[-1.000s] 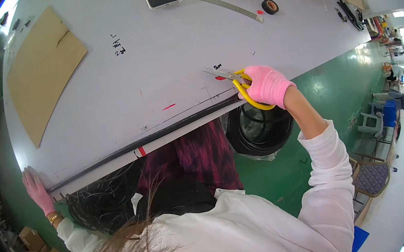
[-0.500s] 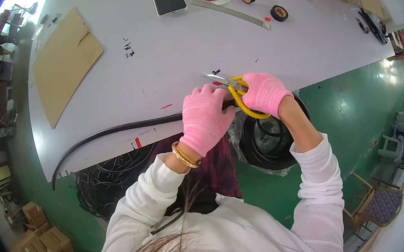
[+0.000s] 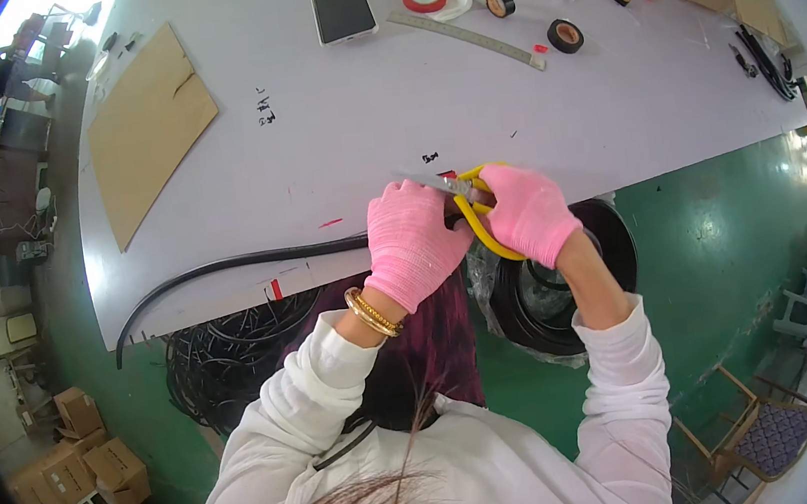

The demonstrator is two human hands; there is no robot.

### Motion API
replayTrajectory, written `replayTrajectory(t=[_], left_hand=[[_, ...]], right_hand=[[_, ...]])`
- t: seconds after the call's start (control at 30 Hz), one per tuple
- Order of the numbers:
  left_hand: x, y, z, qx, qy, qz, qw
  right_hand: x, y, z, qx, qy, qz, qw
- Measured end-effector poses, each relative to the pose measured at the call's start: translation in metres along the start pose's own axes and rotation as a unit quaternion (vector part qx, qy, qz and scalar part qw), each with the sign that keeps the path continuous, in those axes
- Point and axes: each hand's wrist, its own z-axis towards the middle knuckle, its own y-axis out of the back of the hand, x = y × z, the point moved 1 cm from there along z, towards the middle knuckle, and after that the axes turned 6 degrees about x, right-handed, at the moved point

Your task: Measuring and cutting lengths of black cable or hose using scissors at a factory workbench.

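A long black cable (image 3: 243, 260) runs along the front edge of the table, and its left end bends down over the edge. My left hand (image 3: 411, 246), in a pink glove, is closed round the cable near its right end. My right hand (image 3: 532, 211), gloved alike, grips yellow-handled scissors (image 3: 488, 234). Their blades point to the upper left, just past my left fingers, and are somewhat blurred. The cable's right end is hidden between my hands.
Below the table edge lie a black coil (image 3: 615, 251) in plastic on the right and tangled black cables (image 3: 225, 359) on the left. On the table are a cardboard sheet (image 3: 152, 132), a phone-like device (image 3: 343, 7), a steel ruler (image 3: 468, 39) and tape rolls (image 3: 565, 36).
My right hand and the scissors have shifted slightly down, with the handles closer together. My left hand keeps its hold on the cable. The whole view has shifted a little.
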Motion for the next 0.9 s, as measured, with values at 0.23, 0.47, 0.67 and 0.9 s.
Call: replayTrajectory(t=[0.23, 0.47, 0.67, 0.9], left_hand=[[0.013, -0.004, -0.002, -0.054, -0.134, 0.060, 0.988], [0.027, 0.030, -0.041, 0.060, -0.092, -0.140, 0.984], [0.023, 0.041, -0.069, 0.100, -0.093, -0.241, 0.961], [0.029, 0.040, -0.086, 0.099, -0.122, -0.257, 0.953]], right_hand=[[-0.017, -0.025, -0.025, -0.139, 0.117, 0.124, 0.976], [0.025, -0.074, -0.135, -0.177, 0.042, 0.834, 0.522], [0.047, -0.173, -0.148, -0.119, 0.010, 0.571, 0.812], [0.071, -0.176, -0.134, -0.075, 0.005, 0.672, 0.737]])
